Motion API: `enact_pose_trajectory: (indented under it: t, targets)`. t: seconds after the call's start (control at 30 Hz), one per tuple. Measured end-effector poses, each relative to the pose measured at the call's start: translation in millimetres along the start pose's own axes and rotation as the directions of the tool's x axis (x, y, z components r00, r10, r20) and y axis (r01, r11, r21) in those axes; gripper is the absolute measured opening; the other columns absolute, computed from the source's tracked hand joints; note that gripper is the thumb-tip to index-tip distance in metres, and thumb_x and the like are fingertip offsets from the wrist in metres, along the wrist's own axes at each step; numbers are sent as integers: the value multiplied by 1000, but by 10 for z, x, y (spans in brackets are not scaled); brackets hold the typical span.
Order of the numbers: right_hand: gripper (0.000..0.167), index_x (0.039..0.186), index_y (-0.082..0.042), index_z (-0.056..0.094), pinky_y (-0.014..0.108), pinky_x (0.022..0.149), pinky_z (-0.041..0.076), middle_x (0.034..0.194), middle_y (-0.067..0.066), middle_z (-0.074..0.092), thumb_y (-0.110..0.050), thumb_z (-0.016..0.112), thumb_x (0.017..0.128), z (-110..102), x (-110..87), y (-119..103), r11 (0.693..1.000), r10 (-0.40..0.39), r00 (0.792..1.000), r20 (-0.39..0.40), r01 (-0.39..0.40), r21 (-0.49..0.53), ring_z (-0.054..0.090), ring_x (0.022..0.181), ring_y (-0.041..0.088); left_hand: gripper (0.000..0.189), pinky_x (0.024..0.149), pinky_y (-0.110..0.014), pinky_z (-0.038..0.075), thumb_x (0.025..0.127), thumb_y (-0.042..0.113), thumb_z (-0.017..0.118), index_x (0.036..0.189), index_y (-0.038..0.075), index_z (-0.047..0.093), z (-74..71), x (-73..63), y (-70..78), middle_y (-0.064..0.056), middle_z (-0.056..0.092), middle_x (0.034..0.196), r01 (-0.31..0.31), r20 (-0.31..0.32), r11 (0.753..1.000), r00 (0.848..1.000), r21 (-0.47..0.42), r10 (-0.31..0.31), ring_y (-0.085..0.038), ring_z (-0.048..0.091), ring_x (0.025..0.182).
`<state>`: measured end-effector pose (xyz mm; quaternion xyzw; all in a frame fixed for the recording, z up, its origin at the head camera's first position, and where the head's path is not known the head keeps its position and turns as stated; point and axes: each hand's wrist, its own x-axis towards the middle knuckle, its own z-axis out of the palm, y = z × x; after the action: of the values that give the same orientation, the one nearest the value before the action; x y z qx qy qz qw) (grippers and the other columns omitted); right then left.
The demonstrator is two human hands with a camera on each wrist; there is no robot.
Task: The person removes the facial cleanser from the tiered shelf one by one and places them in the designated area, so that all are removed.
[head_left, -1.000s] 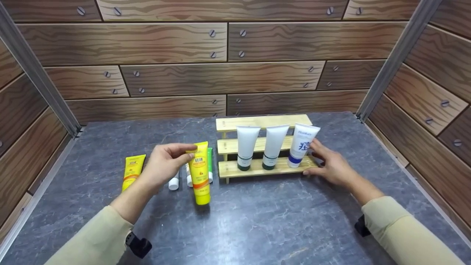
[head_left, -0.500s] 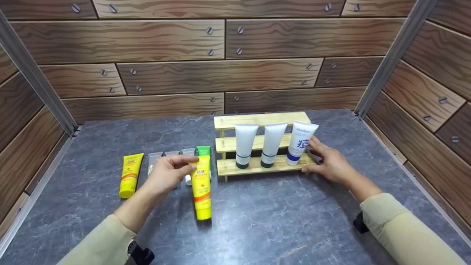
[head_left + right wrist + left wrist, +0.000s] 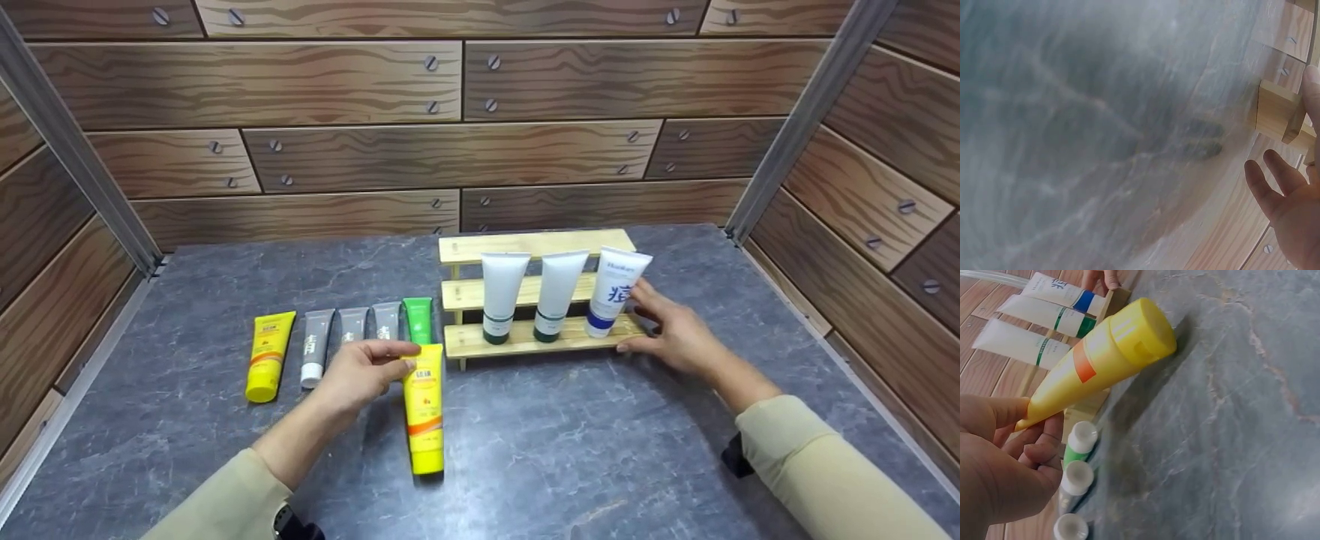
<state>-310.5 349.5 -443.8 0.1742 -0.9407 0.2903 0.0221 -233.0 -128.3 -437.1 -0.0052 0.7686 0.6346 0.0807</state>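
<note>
My left hand (image 3: 367,379) pinches the crimped flat end of a yellow tube (image 3: 425,420) between thumb and fingers. The tube's yellow cap points down and toward me, and in the left wrist view it casts a shadow on the table. At the right end of a three-step wooden rack (image 3: 480,345), my right hand (image 3: 679,337) grips the lowest step, thumb at the front edge. On that step stand two white tubes (image 3: 504,296) with dark green caps and a white tube with a blue band (image 3: 616,292), which leans right beside my right fingers.
Left of the rack, a green tube (image 3: 418,319), several grey tubes (image 3: 316,341) with white caps and another yellow tube (image 3: 268,360) lie in a row on the dark marbled table (image 3: 555,442). Wood-patterned walls (image 3: 360,82) enclose the back and sides.
My left hand has moved toward me and slightly right with the yellow tube, uncovering the grey tubes and the other yellow one. My right hand stays at the rack's end.
</note>
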Motion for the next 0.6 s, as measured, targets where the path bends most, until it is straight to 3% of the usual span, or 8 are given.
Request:
enact_pose_trajectory:
  t: [0.23,0.4,0.6]
  targets:
    - [108,167,-12,30,69,121,23,174,15,17,-34,92,82,-2,8,1,1000,-5,1000,-1,5,3,43,145,51,23,78,-34,54,95,3,72,117,0,79,74,-23,-83,-12,77,116,6,13,1000,1000,-24,-5,-18,71,90]
    - [107,168,-13,30,67,118,32,173,16,20,-34,92,83,3,11,-2,1000,-31,999,-17,31,3,52,138,50,24,86,-35,56,94,1,72,117,-2,78,124,-24,-146,-13,76,114,8,27,999,1000,-31,-8,-18,69,94]
    - [109,169,-17,29,70,119,26,173,14,20,-36,92,82,11,2,11,1000,-17,1000,-19,17,3,51,139,50,24,78,-30,53,94,2,72,116,-2,78,167,-31,-197,-12,77,112,25,34,1000,999,-11,-24,-16,66,91]
